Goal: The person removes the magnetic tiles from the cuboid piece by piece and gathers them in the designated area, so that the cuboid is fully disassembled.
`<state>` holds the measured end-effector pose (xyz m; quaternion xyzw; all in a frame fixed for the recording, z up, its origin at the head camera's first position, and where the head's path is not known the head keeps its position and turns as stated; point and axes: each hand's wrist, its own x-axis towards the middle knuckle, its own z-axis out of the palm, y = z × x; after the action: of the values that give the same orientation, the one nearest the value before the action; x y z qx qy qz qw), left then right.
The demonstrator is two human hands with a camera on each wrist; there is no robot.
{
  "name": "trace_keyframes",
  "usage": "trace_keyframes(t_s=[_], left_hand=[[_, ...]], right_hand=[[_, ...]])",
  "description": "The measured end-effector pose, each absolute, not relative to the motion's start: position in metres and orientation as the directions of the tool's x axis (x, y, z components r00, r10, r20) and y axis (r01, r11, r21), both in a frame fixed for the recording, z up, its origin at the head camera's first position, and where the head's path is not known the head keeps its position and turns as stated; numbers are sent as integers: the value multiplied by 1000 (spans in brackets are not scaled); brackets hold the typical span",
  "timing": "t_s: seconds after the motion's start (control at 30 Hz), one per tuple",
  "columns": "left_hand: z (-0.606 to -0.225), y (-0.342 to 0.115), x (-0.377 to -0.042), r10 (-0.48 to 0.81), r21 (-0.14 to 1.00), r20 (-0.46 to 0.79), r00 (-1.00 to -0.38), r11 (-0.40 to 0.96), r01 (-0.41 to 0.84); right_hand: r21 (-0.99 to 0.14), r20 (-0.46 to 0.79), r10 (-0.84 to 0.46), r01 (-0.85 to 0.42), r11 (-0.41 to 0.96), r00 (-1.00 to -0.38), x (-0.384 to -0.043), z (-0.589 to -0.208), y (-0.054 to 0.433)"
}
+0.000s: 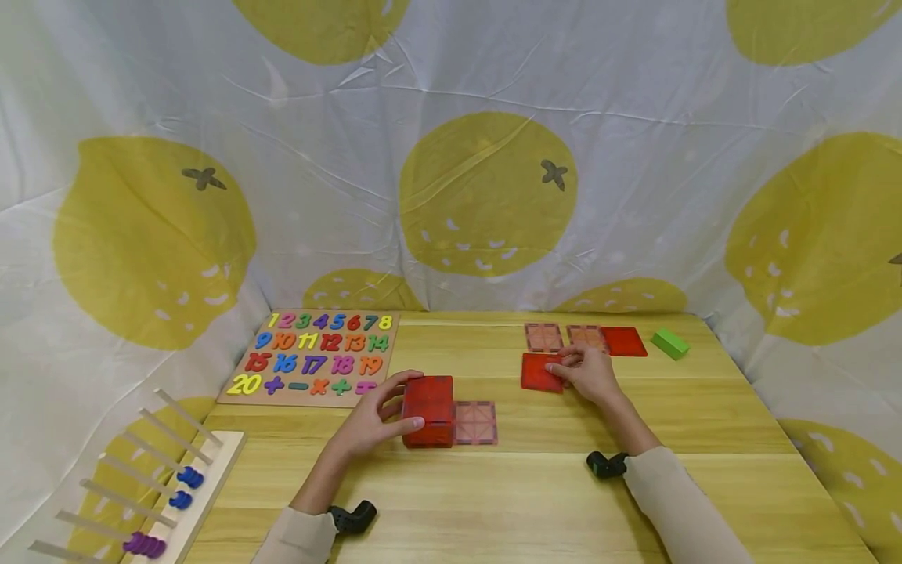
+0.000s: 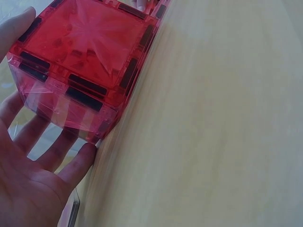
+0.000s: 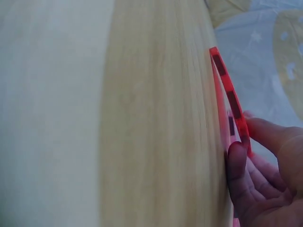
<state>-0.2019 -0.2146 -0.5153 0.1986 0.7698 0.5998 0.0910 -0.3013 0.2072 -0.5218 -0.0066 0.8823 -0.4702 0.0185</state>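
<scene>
A red see-through cube of magnetic tiles stands on the wooden table. My left hand grips it from the left, thumb on one face and fingers spread on another. Dark magnet strips line the cube's edges in the left wrist view. Against its right side lies a flat pale pink magnetic tile. Farther back, my right hand pinches a red magnetic tile by its right edge. The right wrist view shows this tile edge-on and tilted, its held edge raised off the table.
Behind the right hand lie two pale pink tiles and a flat red tile. A green block is at the back right. A number board lies back left, and a pegged bead counter stands front left.
</scene>
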Motion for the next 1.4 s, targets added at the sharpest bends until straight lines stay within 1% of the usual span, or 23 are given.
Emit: trace_keyframes(t_s=[0.23,0.5,0.8,1.13,1.4], left_hand=[[-515,-215,-202,416,958,107,-903,199,205],[-515,-215,-201,420,961,110,-901,186,205],[-517,-217,-201,417,960,106,-903,194,203],[-516,-216,-201,410,958,104,-906,205,203],[-516,-216,-200,403,949,123,-907,220,226]], right_hand=[[-804,-37,-30,11,595,-999,-302,-519,204],[-748,-52,-47,8,664,-998,-302,-517,203],[-739,-42,-64,-12,673,-997,-305,-519,204],[-765,5,-78,-54,642,-997,-297,-516,206],[-805,36,-152,-119,581,-988,-279,-506,204]])
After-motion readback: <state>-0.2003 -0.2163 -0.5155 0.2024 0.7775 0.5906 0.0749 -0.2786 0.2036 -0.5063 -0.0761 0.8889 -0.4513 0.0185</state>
